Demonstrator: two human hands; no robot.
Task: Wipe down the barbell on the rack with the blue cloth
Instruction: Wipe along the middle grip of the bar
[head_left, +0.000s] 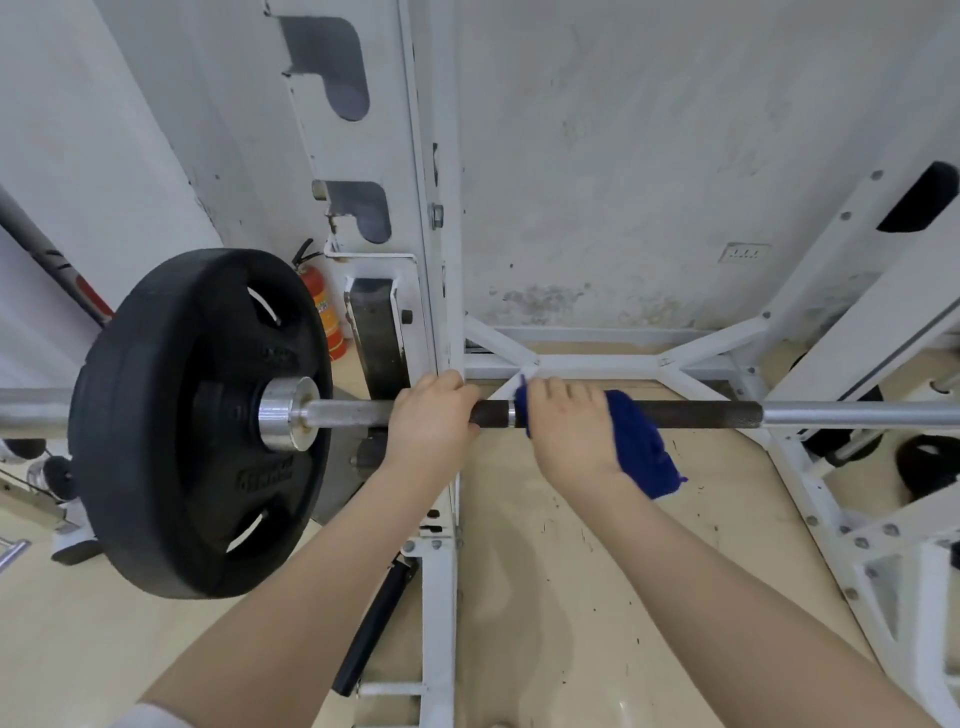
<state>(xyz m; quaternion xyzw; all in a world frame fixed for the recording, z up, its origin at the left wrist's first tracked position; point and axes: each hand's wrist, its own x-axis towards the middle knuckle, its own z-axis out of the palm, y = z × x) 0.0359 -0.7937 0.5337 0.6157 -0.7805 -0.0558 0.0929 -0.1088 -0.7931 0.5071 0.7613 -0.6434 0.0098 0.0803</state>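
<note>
Head view: looking down on a barbell (675, 414) lying level across a white rack (439, 291), wall behind, pale floor below.
Far left: a black plate (202, 421) sits on the sleeve against a silver collar (284, 413).
Left hand (431, 426): fingers curled round the bare shaft just right of the collar — a steadying hold, by the look of it.
Right hand (569, 431): wrapped over the blue cloth (641, 452), pressing it round the dark knurled section; a loose tail hangs below the bar.
Step in hand: wiping the knurling near the left end, likely early on.
Next move: probably sliding the cloth rightward along the shaft, keeping it wrapped tight.
Bar's look: rusty-dark knurl at centre, shiny steel further right — unwiped there, I judge.
</note>
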